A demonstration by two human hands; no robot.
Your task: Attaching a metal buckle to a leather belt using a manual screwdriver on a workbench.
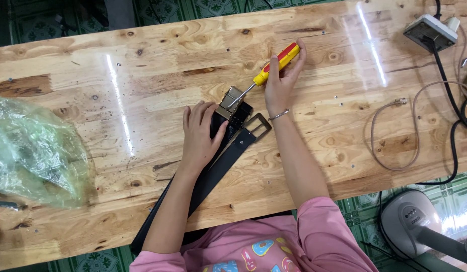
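A black leather belt [213, 174] lies diagonally on the wooden table [142, 75], with a metal clasp [232, 100] and a rectangular buckle frame [257, 127] at its far end. My left hand [200, 133] presses down flat on the belt just behind the clasp. My right hand [282, 80] grips a screwdriver [273, 65] with a yellow and red handle. Its metal tip rests on the open clasp.
A crumpled green plastic bag [34, 151] sits at the table's left edge. A white power strip [430, 31] and black and tan cables [394, 136] lie at the right. A grey fan base [414, 224] stands on the floor at the lower right.
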